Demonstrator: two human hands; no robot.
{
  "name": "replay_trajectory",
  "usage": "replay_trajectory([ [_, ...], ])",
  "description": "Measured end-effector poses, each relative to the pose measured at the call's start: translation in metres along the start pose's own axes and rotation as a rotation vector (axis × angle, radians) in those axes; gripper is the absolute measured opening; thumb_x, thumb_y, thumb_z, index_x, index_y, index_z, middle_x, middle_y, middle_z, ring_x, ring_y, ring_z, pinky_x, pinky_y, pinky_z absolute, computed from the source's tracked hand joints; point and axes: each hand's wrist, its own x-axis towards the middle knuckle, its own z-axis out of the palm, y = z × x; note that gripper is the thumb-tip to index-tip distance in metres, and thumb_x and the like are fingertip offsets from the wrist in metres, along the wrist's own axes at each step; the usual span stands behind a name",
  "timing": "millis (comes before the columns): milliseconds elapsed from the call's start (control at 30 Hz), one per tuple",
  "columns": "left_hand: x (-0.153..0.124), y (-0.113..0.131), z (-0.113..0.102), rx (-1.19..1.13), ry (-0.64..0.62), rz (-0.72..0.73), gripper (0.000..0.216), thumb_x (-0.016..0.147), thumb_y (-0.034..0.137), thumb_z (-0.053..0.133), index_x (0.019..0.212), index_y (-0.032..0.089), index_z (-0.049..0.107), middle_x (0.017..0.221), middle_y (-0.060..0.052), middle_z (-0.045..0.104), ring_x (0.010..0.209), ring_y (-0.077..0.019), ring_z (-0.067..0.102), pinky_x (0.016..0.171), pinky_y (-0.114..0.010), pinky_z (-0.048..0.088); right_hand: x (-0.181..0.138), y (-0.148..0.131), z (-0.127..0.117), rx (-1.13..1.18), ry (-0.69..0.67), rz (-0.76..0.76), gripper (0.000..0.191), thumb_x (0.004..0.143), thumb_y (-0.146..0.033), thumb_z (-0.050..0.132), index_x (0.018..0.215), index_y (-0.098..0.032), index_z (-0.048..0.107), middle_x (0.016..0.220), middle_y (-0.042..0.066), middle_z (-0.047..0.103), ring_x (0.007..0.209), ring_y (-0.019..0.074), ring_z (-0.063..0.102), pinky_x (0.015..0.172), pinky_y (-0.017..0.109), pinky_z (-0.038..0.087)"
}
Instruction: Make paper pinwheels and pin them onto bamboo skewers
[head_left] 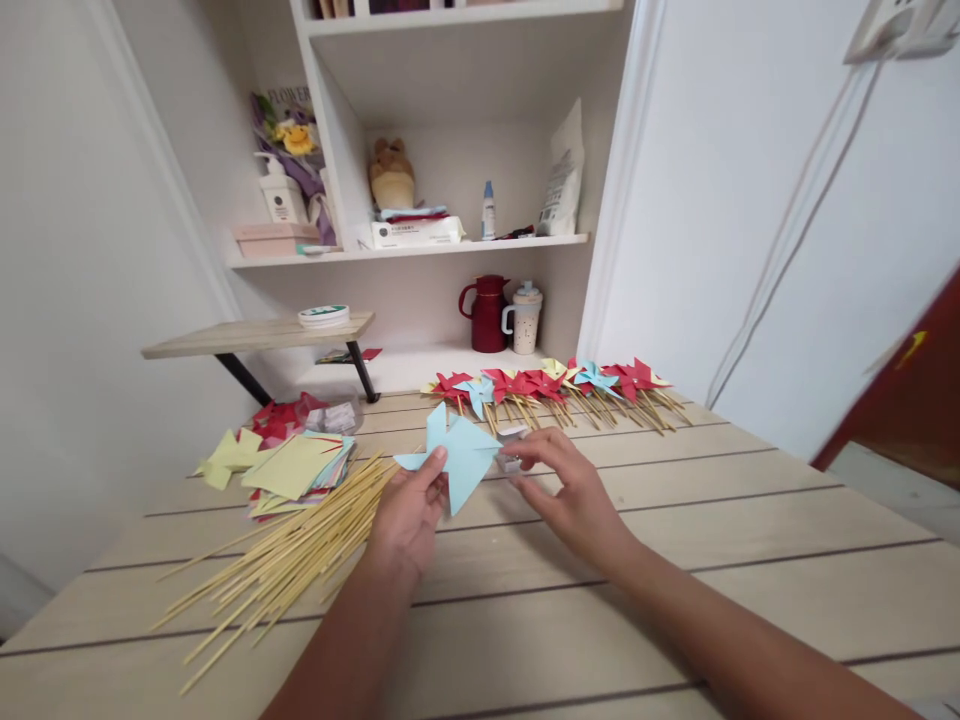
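Observation:
My left hand point(409, 510) pinches a light blue folded paper pinwheel point(457, 455) above the wooden table point(675, 540). My right hand point(570, 490) reaches beside it, its fingertips at a small clear box point(511, 448) on the table. Whether those fingers grip the box I cannot make out. A pile of thin bamboo sticks point(292, 555) lies just left of my left hand. A stack of yellow, blue and red paper squares point(296, 468) sits behind the sticks.
A row of finished red, blue and yellow pinwheels on sticks point(562, 390) lies along the table's far edge. Behind stand white shelves with a red jug point(487, 312), a speckled cup point(525, 318) and bottles. A small side shelf point(262, 335) juts out left.

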Motion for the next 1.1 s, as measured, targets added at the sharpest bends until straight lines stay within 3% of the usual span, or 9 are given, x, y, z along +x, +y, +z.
replay_trajectory([
  [200, -0.006, 0.004, 0.004, -0.058, -0.019, -0.041, 0.006, 0.082, 0.005, 0.069, 0.086, 0.009, 0.070, 0.083, -0.009, 0.076, 0.065, -0.0122, 0.069, 0.066, -0.023, 0.058, -0.012, -0.002, 0.017, -0.185, -0.025, -0.184, 0.040, 0.087, -0.010, 0.057, 0.122, -0.028, 0.060, 0.091, 0.005, 0.054, 0.083, 0.0203, 0.055, 0.072, 0.034, 0.049],
  [467, -0.004, -0.008, 0.002, -0.041, -0.093, -0.063, 0.011, 0.073, 0.010, 0.079, 0.081, 0.010, 0.071, 0.077, -0.008, 0.074, 0.062, -0.0112, 0.066, 0.063, -0.021, 0.056, -0.017, 0.002, 0.024, -0.348, -0.074, -0.236, 0.021, 0.089, -0.018, 0.059, 0.105, -0.025, 0.071, 0.081, 0.005, 0.058, 0.074, 0.0196, 0.054, 0.067, 0.034, 0.043],
  [700, -0.005, -0.015, 0.001, 0.026, -0.168, -0.017, 0.027, 0.058, 0.020, 0.090, 0.076, 0.011, 0.071, 0.070, -0.003, 0.071, 0.059, -0.0088, 0.061, 0.064, -0.021, 0.052, -0.013, -0.006, 0.021, -0.175, 0.046, -0.168, 0.014, 0.092, -0.025, 0.062, 0.089, -0.022, 0.075, 0.074, 0.004, 0.055, 0.069, 0.0176, 0.054, 0.061, 0.030, 0.043],
  [833, -0.009, -0.017, 0.002, 0.084, -0.216, 0.013, 0.033, 0.060, 0.024, 0.089, 0.085, 0.011, 0.073, 0.079, -0.006, 0.073, 0.072, -0.0135, 0.066, 0.072, -0.025, 0.053, -0.010, -0.010, 0.020, -0.086, 0.076, -0.064, 0.013, 0.090, -0.028, 0.064, 0.084, -0.023, 0.074, 0.071, 0.003, 0.055, 0.064, 0.0166, 0.052, 0.057, 0.028, 0.040],
  [1100, -0.009, -0.018, 0.004, 0.090, -0.175, 0.014, 0.029, 0.057, 0.024, 0.090, 0.075, 0.012, 0.070, 0.073, -0.004, 0.071, 0.065, -0.0102, 0.062, 0.068, -0.022, 0.051, -0.005, -0.009, 0.018, -0.020, 0.056, 0.140, 0.016, 0.087, -0.030, 0.066, 0.074, -0.021, 0.070, 0.066, 0.001, 0.051, 0.061, 0.0154, 0.047, 0.056, 0.028, 0.037],
])
